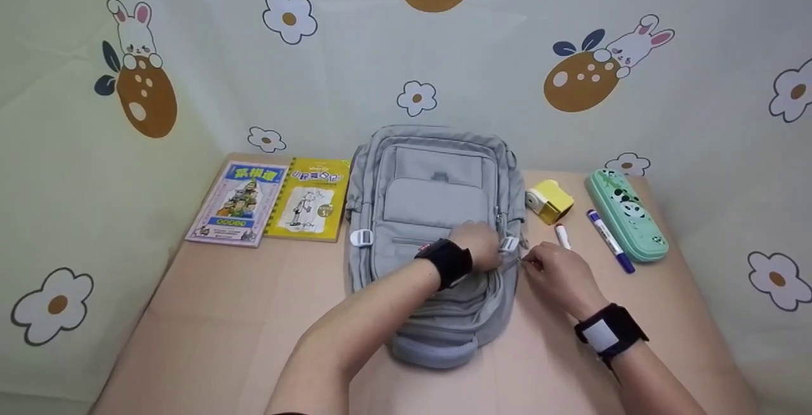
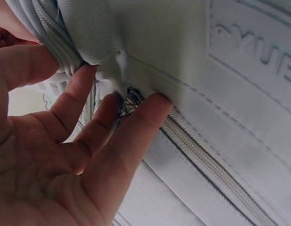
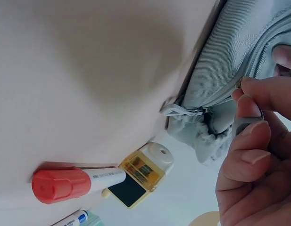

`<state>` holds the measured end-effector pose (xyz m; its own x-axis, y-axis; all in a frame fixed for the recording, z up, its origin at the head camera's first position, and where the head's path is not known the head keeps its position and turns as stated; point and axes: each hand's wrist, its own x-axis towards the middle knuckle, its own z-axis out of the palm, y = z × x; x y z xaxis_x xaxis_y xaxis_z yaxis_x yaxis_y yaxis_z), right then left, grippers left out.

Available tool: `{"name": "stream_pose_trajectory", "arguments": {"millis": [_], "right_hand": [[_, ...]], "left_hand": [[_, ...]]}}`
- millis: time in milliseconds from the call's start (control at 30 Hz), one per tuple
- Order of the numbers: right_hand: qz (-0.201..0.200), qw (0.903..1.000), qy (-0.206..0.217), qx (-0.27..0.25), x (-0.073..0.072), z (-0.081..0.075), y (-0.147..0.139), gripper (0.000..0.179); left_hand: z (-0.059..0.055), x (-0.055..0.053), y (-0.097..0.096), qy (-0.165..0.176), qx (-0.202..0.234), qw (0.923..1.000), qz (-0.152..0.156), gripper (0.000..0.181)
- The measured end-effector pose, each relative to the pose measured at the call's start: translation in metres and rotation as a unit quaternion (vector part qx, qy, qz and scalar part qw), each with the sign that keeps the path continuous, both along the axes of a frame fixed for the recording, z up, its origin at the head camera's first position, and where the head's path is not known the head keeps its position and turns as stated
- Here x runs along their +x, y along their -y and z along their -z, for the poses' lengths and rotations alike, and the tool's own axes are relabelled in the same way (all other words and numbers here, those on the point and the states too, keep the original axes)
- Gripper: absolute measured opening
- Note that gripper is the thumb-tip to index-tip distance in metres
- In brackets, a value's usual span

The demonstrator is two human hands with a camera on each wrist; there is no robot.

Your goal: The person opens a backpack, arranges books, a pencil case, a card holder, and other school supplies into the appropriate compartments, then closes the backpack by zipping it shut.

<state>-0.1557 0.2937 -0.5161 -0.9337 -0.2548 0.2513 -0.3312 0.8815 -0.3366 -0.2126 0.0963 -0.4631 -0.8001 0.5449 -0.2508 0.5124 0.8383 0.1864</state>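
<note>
A grey backpack (image 1: 438,199) lies on the table, its front with pockets facing up. The left hand (image 1: 477,247) is at its right side, near a white strap buckle (image 1: 509,244). In the left wrist view, that hand's fingertips pinch a fold of the bag's fabric (image 2: 91,33) beside a zipper (image 2: 197,146). Close by, the right hand (image 1: 561,275) is at the bag's right edge. Seen from the right wrist, its thumb and fingers pinch a zipper pull (image 3: 246,121) on the side zipper; the fingers partly cover it.
Left of the bag lie a purple-covered book (image 1: 238,202) and a yellow book (image 1: 309,202). On the right are a yellow pencil sharpener (image 1: 550,200), a red-capped marker (image 1: 563,236), a blue marker (image 1: 610,240) and a green panda pencil case (image 1: 627,215). A patterned curtain (image 1: 355,53) stands behind.
</note>
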Motion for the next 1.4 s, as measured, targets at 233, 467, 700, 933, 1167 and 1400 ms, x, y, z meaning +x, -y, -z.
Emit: {"name": "stream_pose_trajectory", "arguments": {"millis": [233, 467, 700, 933, 1167, 1400], "right_hand": [[-0.001, 0.9999, 0.013, 0.003, 0.004, -0.006, 0.0, 0.008], [0.015, 0.9992, 0.037, 0.01, 0.005, -0.01, 0.0, 0.004], [0.024, 0.9989, 0.027, 0.031, 0.006, -0.008, -0.001, 0.004], [0.024, 0.9983, 0.038, 0.037, 0.01, -0.005, -0.003, 0.005], [0.016, 0.9984, 0.042, 0.033, 0.016, -0.006, -0.005, 0.005], [-0.006, 0.9987, 0.028, 0.043, 0.026, -0.012, -0.001, 0.007]], "left_hand": [[0.0, 0.006, 0.007, 0.001, 0.016, 0.9997, 0.021, 0.052], [0.0, 0.031, 0.018, 0.031, 0.073, 0.9961, 0.038, 0.071], [0.001, 0.062, 0.023, 0.005, 0.043, 0.9981, 0.044, 0.066], [0.002, 0.061, 0.024, 0.027, 0.0, 0.9976, 0.063, 0.025], [0.001, 0.057, 0.026, 0.049, 0.013, 0.996, 0.074, 0.018], [0.002, 0.054, 0.026, 0.055, 0.017, 0.9953, 0.078, 0.015]]}}
